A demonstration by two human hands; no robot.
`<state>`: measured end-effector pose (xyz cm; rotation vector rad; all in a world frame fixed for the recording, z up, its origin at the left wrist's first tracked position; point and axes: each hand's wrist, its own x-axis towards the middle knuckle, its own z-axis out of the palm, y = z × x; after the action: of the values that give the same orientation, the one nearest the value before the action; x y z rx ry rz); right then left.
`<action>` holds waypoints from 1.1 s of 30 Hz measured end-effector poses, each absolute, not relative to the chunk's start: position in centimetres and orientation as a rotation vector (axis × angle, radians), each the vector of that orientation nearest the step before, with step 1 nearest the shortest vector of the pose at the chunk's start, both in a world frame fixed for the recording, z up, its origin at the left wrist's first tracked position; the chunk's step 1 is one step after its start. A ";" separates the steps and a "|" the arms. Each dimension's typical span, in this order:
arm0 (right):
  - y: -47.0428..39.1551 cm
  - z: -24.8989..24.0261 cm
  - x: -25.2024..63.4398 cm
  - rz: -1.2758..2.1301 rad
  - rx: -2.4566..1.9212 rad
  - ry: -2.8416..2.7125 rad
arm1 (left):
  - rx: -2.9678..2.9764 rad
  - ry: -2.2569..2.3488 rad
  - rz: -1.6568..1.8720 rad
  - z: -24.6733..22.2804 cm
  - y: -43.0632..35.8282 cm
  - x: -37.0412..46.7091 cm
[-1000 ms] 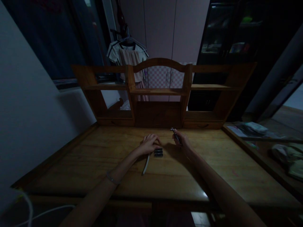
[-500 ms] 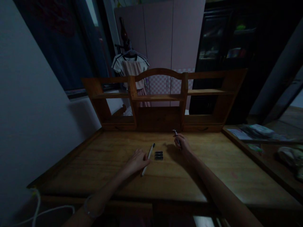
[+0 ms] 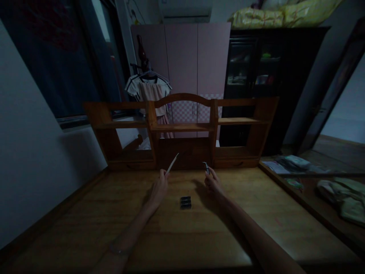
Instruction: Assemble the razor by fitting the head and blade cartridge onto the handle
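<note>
My left hand [image 3: 160, 187] is closed around the lower end of a white toothbrush [image 3: 172, 163], which is lifted off the desk and tilted up to the right. In my right hand [image 3: 213, 183] is a razor [image 3: 206, 166] with a slim grey handle, its small metallic head pointing up and left. The fingers wrap the lower handle and hide part of it. Between my forearms a small dark pack in three rows [image 3: 186, 202], which looks like razor cartridges, lies on the wooden desk [image 3: 176, 232]. Neither hand touches that pack.
A wooden shelf unit [image 3: 182, 128] stands along the desk's back edge. To the right, a lower surface holds papers and plastic [image 3: 295, 163] and a pale cloth item [image 3: 342, 196]. A white wall [image 3: 25, 160] borders the left side.
My left hand has picked the toothbrush up from the desk and raised it forward. My right hand still holds the razor. The camera view has tilted up.
</note>
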<state>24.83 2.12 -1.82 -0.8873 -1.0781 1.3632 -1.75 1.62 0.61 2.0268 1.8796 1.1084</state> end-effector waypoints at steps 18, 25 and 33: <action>0.9 -2.0 23.5 1.379 -1.002 -1.221 | 2.218 1.335 1.198 0.3 -0.1 -0.1; 0.5 -1.8 23.1 1.362 -0.969 -1.209 | 2.154 1.229 1.114 -0.4 0.1 0.2; 1.0 -1.3 23.4 1.669 -0.746 -1.059 | 2.011 1.252 1.184 -0.5 0.6 -0.5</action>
<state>23.39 1.03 -1.26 -0.7463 -1.0590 1.6691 -0.50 0.56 -0.52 2.0115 1.2519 1.1838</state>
